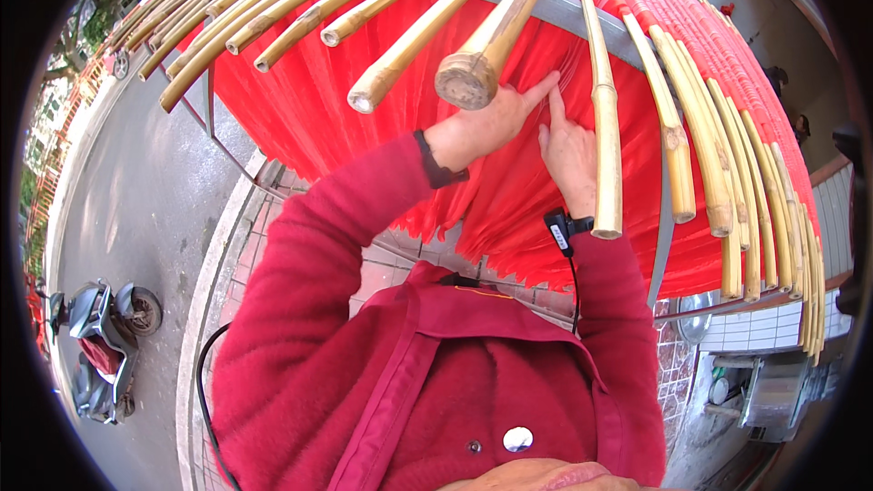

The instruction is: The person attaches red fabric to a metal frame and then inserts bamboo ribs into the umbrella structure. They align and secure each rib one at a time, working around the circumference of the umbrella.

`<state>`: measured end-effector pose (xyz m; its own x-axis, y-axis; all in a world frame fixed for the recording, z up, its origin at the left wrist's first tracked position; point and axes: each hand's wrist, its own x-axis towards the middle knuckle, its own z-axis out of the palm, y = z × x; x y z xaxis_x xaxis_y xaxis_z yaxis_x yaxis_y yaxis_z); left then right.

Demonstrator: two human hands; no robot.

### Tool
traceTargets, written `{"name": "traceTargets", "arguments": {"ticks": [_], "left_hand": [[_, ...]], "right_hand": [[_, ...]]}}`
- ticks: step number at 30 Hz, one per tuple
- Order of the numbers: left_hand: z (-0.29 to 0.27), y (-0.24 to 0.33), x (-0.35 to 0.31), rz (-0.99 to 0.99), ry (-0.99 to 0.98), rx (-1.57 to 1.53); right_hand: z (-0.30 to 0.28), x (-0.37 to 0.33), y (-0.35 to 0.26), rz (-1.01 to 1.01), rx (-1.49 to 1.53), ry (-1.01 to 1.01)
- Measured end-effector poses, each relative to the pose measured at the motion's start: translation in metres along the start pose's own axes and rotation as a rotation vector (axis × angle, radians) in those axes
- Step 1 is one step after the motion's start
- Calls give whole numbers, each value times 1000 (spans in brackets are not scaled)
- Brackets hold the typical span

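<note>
While the red strands (509,191) hang in a curtain off the bamboo poles (605,127) on the grey rail (555,5), we've got our left hand (486,123) and right hand (568,155) pressed on them, fingers loosely spread and gripping nothing, so we're probably mid-combing and next need gentle, even separating.

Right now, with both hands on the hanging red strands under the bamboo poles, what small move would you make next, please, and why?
Probably draw the two hands slightly apart to separate the strands. The left hand and right hand both press extended fingers into the same patch of red strands, close together, between two bamboo poles resting on the grey metal rail. Neither hand grips anything, so parting seems likelier than lifting.
</note>
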<state>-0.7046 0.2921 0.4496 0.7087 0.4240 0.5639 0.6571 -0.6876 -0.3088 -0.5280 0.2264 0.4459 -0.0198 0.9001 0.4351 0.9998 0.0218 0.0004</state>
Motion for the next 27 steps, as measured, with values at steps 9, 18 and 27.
{"name": "traceTargets", "arguments": {"ticks": [9, 18, 27], "left_hand": [[11, 8, -57, -114, -353, -665], [-51, -48, -44, -265, -71, -1110], [-54, -21, -8, -249, 486, -1325]], "right_hand": [[4, -40, -9, -13, 88, -84], [-69, -30, -45, -62, 501, 112], [-82, -4, -86, -257, 745, 311]]}}
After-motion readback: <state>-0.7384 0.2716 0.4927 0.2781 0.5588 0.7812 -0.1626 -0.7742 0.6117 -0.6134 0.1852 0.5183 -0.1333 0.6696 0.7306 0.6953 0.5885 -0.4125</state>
